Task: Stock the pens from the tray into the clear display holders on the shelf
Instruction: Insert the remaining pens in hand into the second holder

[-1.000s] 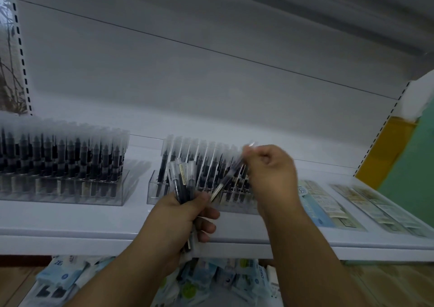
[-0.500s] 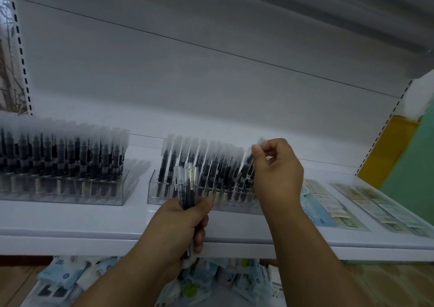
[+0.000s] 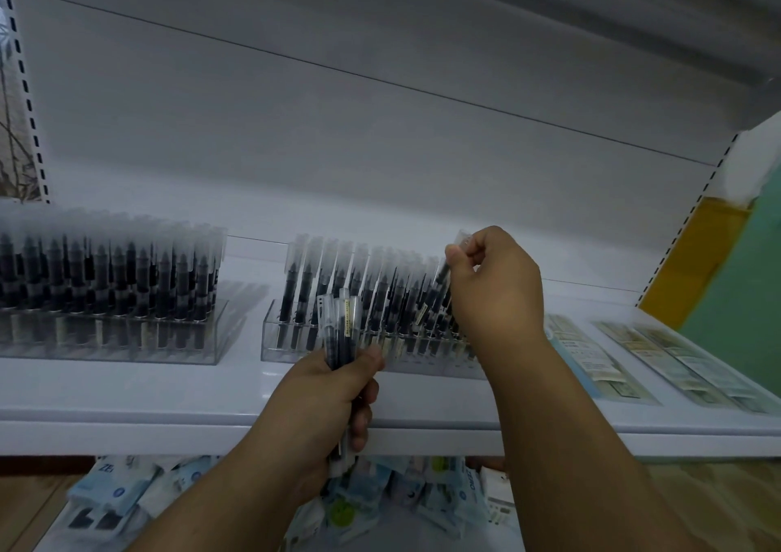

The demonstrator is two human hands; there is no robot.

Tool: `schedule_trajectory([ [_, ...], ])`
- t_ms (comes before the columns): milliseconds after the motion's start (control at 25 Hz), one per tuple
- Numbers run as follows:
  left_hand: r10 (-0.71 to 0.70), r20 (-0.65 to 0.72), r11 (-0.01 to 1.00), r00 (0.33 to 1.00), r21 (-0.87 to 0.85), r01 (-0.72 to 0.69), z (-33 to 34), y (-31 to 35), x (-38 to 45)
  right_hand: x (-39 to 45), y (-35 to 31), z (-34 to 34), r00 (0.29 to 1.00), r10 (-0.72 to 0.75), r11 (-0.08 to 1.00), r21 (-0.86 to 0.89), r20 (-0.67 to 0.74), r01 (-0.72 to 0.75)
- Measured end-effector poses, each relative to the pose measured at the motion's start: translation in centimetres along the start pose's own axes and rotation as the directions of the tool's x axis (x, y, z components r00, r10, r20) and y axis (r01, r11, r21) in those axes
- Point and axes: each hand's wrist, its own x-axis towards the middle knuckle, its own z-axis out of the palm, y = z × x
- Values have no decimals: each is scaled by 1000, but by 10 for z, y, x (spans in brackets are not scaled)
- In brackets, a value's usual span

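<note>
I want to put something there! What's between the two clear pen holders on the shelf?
Nothing: the head view shows bare white shelf between the left holder and the right holder.

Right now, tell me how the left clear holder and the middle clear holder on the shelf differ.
The left holder runs off the picture's left edge; the middle holder shows its left end, its right end hidden behind the right hand. No hand is at the left holder; at the middle holder the right hand pinches a pen by its cap. Both are clear and hold upright dark pens with frosted caps.
</note>
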Motion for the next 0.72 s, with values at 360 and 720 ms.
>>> schedule_trajectory([
  [360,11,1,1000,1000,13,-11,-2,3,1,17,3,-7,986,33,986,-166,163,-6],
  [720,28,32,998,999,53,-29,-1,3,3,-15,21,24,943,122,969,-242,311,-46],
])
